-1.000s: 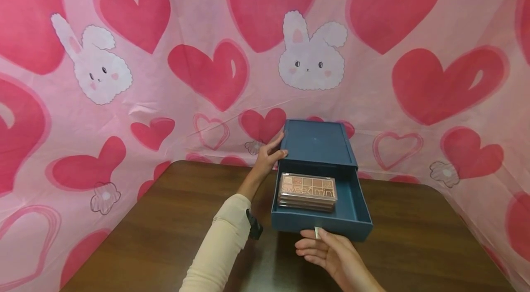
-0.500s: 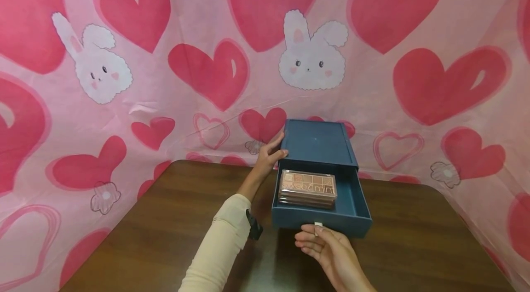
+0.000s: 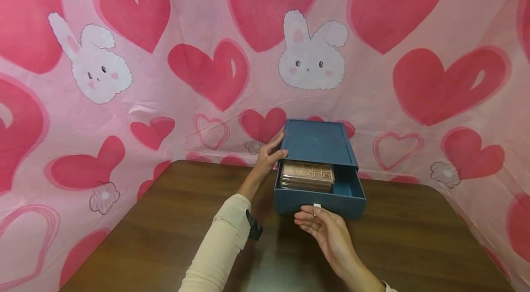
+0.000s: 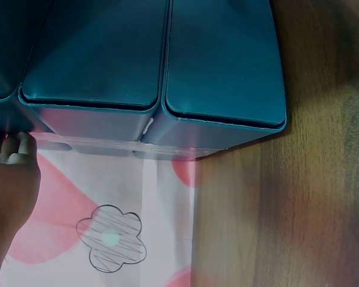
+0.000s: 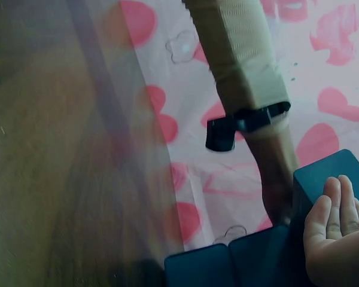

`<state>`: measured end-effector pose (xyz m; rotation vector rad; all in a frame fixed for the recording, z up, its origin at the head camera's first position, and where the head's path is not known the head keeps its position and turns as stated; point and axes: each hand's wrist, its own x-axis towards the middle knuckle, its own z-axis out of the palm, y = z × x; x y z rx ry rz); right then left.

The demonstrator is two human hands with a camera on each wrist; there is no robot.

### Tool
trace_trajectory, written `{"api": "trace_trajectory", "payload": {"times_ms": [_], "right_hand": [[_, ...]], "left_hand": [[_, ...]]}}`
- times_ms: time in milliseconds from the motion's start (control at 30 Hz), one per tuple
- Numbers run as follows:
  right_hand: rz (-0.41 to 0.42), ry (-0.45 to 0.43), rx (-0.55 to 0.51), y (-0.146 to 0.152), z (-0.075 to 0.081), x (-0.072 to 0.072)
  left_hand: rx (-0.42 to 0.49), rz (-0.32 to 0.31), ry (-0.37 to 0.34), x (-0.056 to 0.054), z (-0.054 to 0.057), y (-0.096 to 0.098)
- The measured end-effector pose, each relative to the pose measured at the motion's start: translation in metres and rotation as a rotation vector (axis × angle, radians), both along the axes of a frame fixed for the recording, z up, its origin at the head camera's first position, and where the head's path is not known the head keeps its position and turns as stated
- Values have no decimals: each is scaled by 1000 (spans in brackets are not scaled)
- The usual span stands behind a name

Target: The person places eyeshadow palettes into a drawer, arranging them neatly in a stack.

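Observation:
A blue drawer cabinet [image 3: 316, 142] stands toward the back of the table, its top drawer [image 3: 290, 202] partly pulled out. Stacked clear-lidded eyeshadow palettes [image 3: 307, 173] lie in the drawer's left part, their rear edge beneath the cabinet's top. My right hand [image 3: 333, 234] pinches the small white pull tab [image 3: 317, 206] on the drawer front between thumb and forefinger, the other fingers extended below. My left hand [image 3: 265, 159] presses against the cabinet's left side, fingers along it and thumb at the front top corner. The left wrist view shows closed lower drawers [image 4: 96, 66] beneath.
The brown wooden table [image 3: 174, 237] extends around the cabinet to both sides and the front. Behind it hangs a pink cloth [image 3: 364, 99] with hearts and rabbits. A black strap mount [image 3: 254, 226] sits on the left wrist over a cream sleeve [image 3: 219, 241].
The right hand has moved forward, sliding the drawer farther into the cabinet, and the palettes have gone back with it. The left hand stays in place.

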<state>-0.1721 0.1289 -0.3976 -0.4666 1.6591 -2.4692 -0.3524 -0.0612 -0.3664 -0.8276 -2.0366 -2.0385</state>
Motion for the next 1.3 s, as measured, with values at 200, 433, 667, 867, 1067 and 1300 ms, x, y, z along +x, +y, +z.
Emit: {"api": "trace_trajectory", "payload": {"times_ms": [200, 433, 667, 867, 1067, 1300], "right_hand": [[-99, 11, 24, -3, 2, -22], [-128, -14, -12, -5, 4, -53], [-130, -75, -27, -4, 9, -73], [-93, -77, -22, 3, 11, -78], [-104, -93, -31, 4, 12, -83], [-68, -103, -38, 6, 14, -81]], "left_hand": [[-30, -14, -18, 16, 19, -4], [-47, 0, -13, 14, 19, -6], [13, -6, 1, -7, -2, -3], [0, 6, 11, -7, -6, 1], [-5, 23, -8, -6, -4, 4], [-8, 7, -27, -5, -2, 3]]}}
